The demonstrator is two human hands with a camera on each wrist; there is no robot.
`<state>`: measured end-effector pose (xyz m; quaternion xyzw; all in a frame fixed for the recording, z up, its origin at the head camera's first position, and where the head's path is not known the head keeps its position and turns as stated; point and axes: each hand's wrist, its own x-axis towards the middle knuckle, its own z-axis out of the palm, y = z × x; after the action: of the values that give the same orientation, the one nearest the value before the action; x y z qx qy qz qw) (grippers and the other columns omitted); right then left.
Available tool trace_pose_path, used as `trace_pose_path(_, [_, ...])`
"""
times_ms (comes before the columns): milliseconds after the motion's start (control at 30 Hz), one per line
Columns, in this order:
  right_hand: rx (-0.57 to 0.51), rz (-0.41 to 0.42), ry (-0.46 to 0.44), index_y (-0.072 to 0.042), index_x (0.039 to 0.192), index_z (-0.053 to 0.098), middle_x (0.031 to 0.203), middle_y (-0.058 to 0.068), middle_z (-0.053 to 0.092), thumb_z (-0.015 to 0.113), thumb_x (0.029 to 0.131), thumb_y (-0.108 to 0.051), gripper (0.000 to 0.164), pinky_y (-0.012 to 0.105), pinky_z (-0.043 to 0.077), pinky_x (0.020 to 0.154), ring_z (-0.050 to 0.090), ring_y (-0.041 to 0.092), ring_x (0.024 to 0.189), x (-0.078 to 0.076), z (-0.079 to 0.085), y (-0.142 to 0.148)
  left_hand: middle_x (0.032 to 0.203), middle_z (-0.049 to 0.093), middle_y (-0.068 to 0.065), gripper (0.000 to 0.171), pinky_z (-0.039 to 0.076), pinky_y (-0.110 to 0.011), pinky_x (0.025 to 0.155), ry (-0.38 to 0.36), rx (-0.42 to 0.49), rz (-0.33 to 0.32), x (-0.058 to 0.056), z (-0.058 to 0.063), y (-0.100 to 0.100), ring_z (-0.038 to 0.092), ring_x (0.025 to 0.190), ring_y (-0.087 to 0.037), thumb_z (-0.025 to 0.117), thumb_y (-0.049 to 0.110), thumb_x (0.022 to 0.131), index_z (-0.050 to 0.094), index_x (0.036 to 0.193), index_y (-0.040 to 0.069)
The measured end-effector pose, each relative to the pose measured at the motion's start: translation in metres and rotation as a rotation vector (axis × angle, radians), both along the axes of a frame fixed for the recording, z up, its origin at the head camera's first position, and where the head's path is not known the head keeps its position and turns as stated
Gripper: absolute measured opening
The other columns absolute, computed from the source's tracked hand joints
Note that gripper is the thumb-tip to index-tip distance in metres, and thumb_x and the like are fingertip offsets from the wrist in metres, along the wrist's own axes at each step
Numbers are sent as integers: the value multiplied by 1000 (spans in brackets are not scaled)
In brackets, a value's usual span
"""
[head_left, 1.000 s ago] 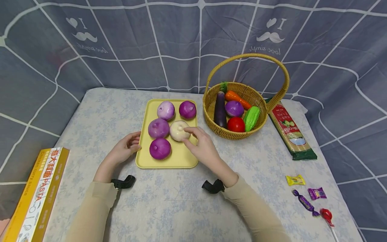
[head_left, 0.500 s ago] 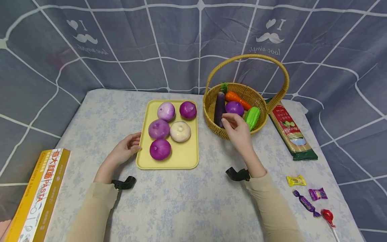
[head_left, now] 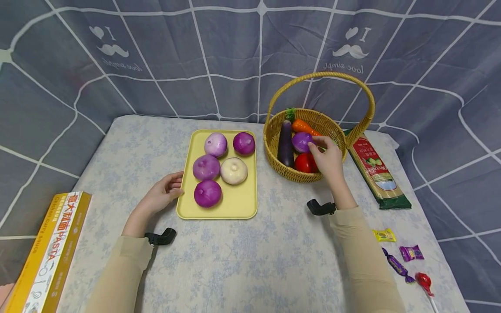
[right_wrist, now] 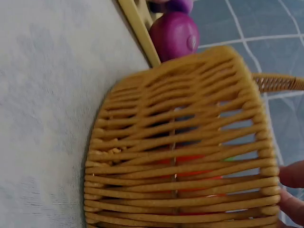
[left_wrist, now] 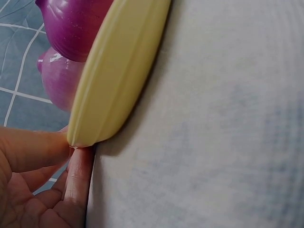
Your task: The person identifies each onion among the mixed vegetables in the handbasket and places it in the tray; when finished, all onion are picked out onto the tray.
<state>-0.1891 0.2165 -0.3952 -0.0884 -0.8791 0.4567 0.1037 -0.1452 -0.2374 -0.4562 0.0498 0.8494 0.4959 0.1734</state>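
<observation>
A yellow tray (head_left: pixel 238 204) holds several purple onions (head_left: pixel 207 193) and a white onion (head_left: pixel 234 171). At its left edge my left hand (head_left: pixel 162 191) pinches the rim; the left wrist view shows the thumb (left_wrist: pixel 38 147) above and a finger below. My right hand (head_left: pixel 328 156) is over the front right of the wicker basket (head_left: pixel 287 174), its fingertips at the right side of a purple onion (head_left: pixel 302 142) inside. Whether they grip it is unclear. Beneath the hand, the green vegetable is mostly hidden. In the right wrist view, fingertips (right_wrist: pixel 292 175) show beyond the basket's rim.
Also in the basket are an eggplant (head_left: pixel 286 145), a carrot (head_left: pixel 303 127) and a tomato (head_left: pixel 305 163). A green-and-red packet (head_left: pixel 375 169) lies right of it. Candies (head_left: pixel 411 253) and a lollipop (head_left: pixel 424 281) lie front right. A pasta box (head_left: pixel 55 248) stands at the left.
My right hand has left the white onion on the tray and moved right, over the tomato, to the purple onion in the basket. My left hand has stayed at the tray's edge.
</observation>
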Motion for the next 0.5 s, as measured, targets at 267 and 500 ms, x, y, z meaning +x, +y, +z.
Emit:
trace_pose_path(267, [57,20,-88,0,137,51,137,22,52,65,95,-25,50,47,40,111,47,35,129,-18,-5,2,139,45,-26,61,46,-8,83,-4,-1,7,0,0,0,47,124,-37,53,5,99,26,154,-2])
trace_pose_path(500, [90,51,-177,0,148,36,146,25,41,69,92,-28,71,51,38,113,42,39,135,-30,-8,0,138,46,-24,61,47,-10,83,-6,-10,15,0,-1,0,48,123,-34,54,7,100,27,154,-1])
